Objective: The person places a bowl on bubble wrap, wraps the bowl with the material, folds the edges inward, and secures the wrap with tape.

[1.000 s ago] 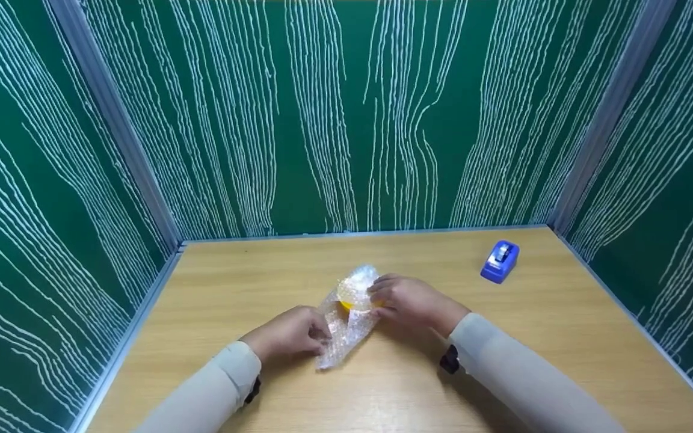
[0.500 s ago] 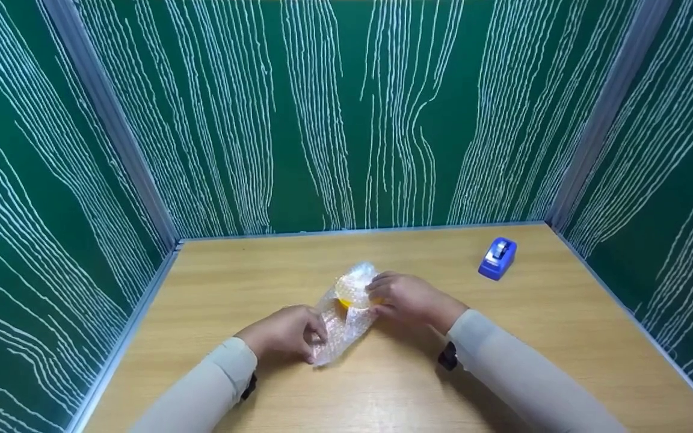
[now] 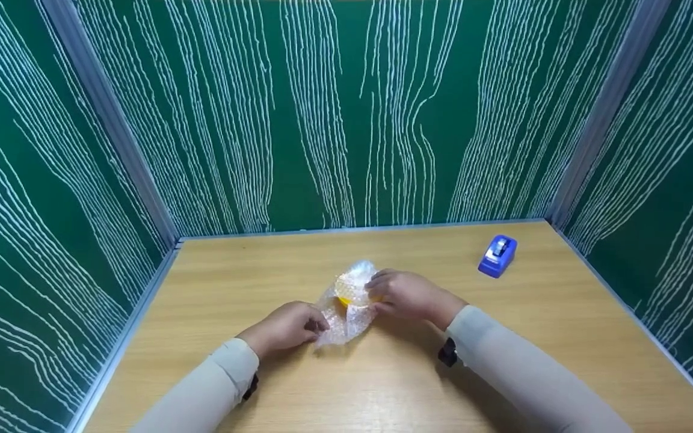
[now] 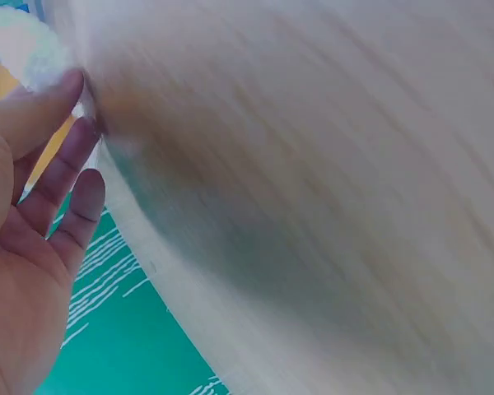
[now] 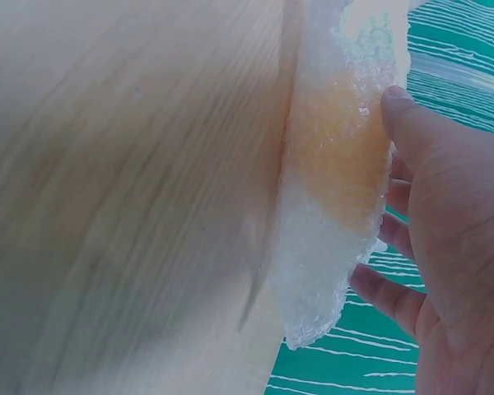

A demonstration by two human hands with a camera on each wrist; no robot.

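Observation:
A sheet of bubble wrap [image 3: 357, 282] lies on the table around a yellow object [image 3: 343, 300], whose kind the wrap hides. The person's left hand [image 3: 286, 326] pinches the wrap's near left edge between thumb and fingertip; the left wrist view shows this pinch, with the other fingers of that hand [image 4: 33, 206] apart from it. On the opposite side the right hand [image 3: 409, 294] holds the wrapped bundle, fingers over its top. Through the clear wrap [image 5: 313, 280] the yellow shows as a wide orange-tinted patch in the right wrist view, the thumb pressing beside it.
A blue tape dispenser [image 3: 497, 256] stands at the table's back right. The wooden table [image 3: 250, 264] ends at green walls [image 3: 358, 138] with white wavy lines, at the back and both sides. Dark wrist straps [image 3: 448, 352] show below the sleeves.
The near end of the bubble wrap has been drawn up and away from the person, so it looks shorter. The left hand has shifted slightly with it; the right hand stays nearly in place.

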